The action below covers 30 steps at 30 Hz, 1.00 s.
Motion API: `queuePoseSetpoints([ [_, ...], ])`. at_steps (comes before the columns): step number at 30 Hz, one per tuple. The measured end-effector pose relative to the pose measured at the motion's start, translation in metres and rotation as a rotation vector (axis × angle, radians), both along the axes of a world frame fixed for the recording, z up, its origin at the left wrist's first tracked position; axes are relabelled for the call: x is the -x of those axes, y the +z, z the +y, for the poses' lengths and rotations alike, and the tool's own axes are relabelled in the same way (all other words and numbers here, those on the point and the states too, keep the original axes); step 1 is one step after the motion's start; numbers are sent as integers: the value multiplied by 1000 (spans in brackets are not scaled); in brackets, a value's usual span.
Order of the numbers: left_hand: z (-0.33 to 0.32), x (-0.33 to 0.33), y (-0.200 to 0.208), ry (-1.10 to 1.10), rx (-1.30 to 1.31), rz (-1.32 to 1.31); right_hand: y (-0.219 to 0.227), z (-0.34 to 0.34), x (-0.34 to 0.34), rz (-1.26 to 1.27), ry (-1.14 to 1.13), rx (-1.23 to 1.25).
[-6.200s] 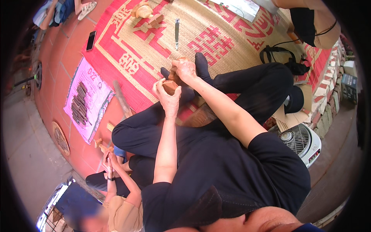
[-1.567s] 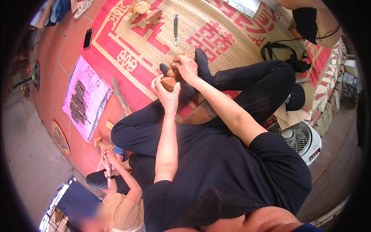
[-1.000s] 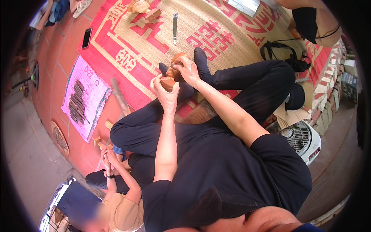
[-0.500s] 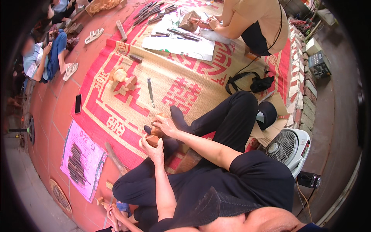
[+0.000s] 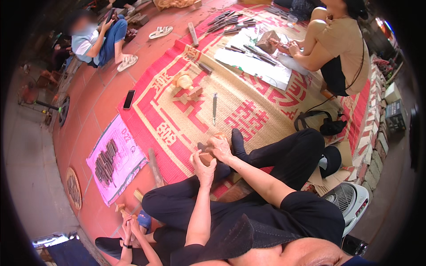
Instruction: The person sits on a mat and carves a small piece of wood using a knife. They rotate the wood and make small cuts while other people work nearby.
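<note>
Between my feet, above the mat, my left hand [image 5: 204, 170] is curled around a reddish-brown piece of wood [image 5: 207, 158]. My right hand [image 5: 220, 147] is closed over the far end of the same wood, its fingers bent and covering most of it. Whether a small tool is also in the right hand is hidden. Ahead of my hands a slim chisel-like tool [image 5: 214, 109] with a dark handle lies on the woven mat [image 5: 177, 153]. Farther left on the mat stands a pale carved wooden piece [image 5: 183, 81] beside a brown block [image 5: 194, 92].
Dark-handled tools [image 5: 228, 22] lie in a pile at the far side. A person [image 5: 339, 44] works opposite beside a white sheet [image 5: 279, 75]. Several dark tools rest on a pink sheet [image 5: 126, 148] at left. A fan [image 5: 348, 199] stands right; another person's hands [image 5: 128, 224] show lower left.
The whole view has swung left, so the mat and people appear farther right. My hands stay on the wood between my feet, with little visible change in grip.
</note>
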<state>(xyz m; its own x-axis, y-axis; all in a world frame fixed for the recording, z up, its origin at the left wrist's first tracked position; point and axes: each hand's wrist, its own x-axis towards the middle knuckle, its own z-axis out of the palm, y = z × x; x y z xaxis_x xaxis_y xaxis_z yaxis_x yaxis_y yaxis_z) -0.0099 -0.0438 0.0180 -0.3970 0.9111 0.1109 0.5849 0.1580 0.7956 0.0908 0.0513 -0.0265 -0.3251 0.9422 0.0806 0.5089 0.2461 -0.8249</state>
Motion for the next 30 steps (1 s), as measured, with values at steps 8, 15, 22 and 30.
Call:
queuePoseSetpoints([
  [8,1,-8,4,54,18,-49,-17,19,-5,8,-114,25],
  [15,1,-9,1,51,-8,-21,-31,13,-4,151,23,-2],
  [22,2,-6,2,22,28,-56,-44,12,-5,-163,95,-236],
  [30,5,-8,6,32,16,-61,-25,23,-5,226,84,112],
])
